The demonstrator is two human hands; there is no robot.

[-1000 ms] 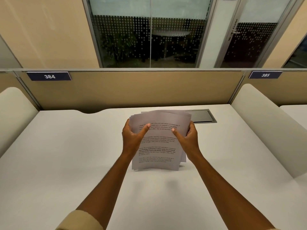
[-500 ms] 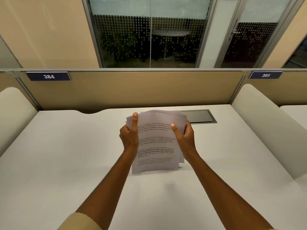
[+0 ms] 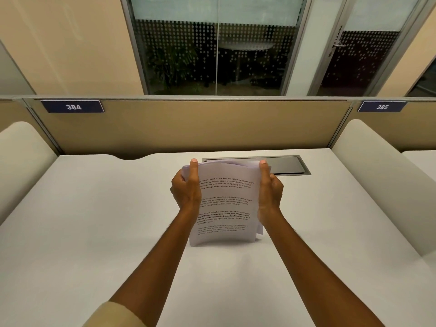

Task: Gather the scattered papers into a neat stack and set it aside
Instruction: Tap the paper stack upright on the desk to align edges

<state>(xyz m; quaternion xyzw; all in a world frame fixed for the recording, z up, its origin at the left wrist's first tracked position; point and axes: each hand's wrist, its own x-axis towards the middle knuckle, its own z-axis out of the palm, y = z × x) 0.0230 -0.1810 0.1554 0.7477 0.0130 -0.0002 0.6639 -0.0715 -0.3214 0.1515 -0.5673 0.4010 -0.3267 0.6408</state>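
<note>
Your left hand point(image 3: 185, 191) is clamped on the left edge of the stack of papers point(image 3: 226, 204), with the thumb running straight up the front of the top sheet and the remaining fingers wrapped behind. Your right hand point(image 3: 271, 192) is clamped on the right edge in the same way, thumb pointing up along the front near the top corner. Both thumb tips reach the upper edge of the stack.

The stack stands upright between your hands, printed side facing you, in the middle of the desk point(image 3: 94, 232). Its lower edge sits at or just above the desk surface; contact cannot be confirmed from this view. The sheets bow slightly toward you. The edges are not fully aligned: a few sheets show past the lower right corner and along the top.

Four blocks of printed text are visible on the front sheet; one contains bold lines.

Behind the stack, a dark rectangular panel point(image 3: 285, 165) is set flush into the desk, partly hidden by the papers and your right thumb. A tan divider point(image 3: 188, 128) closes off the far edge of the desk. It carries a blue plate marked 384 point(image 3: 73, 106) at the left and a plate marked 385 point(image 3: 382, 106) at the right. Padded cream side panels point(image 3: 377, 166) flank the desk. Your left forearm shows a beige sleeve point(image 3: 118, 315) at the bottom edge.
</note>
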